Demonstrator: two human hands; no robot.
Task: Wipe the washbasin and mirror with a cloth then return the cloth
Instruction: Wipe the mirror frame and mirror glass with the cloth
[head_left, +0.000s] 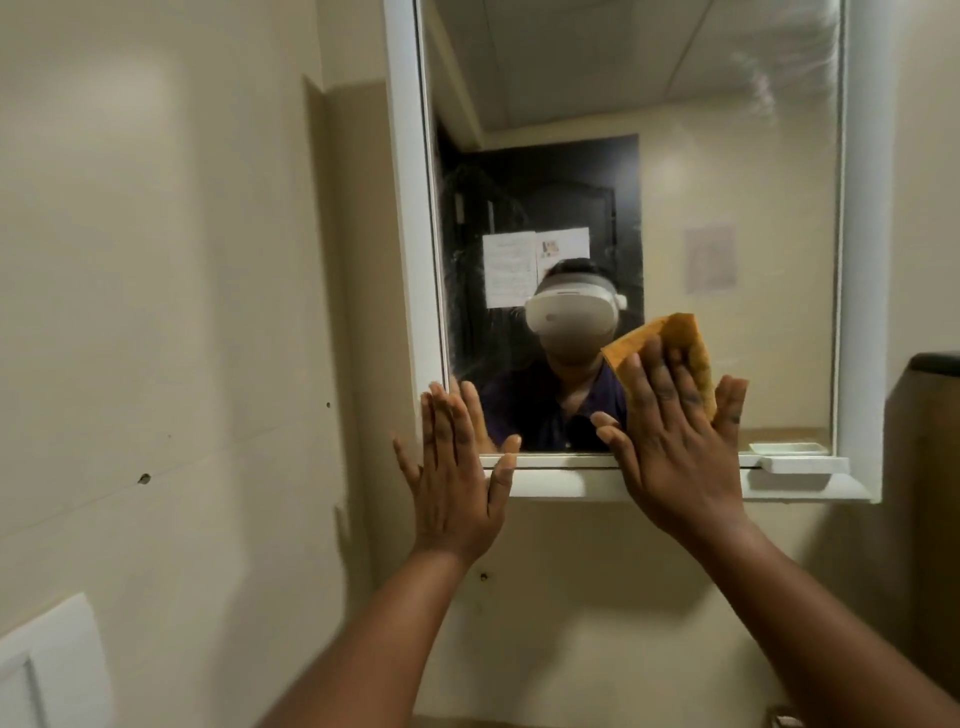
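The left hand (457, 483) lies open and flat, empty, against the lower left corner of the mirror (727, 208). To its right, the right hand (670, 441) presses the orange cloth (675, 343) to the lower glass with spread fingers. The cloth's long axis tilts up and to the right. Mirror wiping looks underway: smears remain at the top right (washbasin out of view). Returning the cloth is left.
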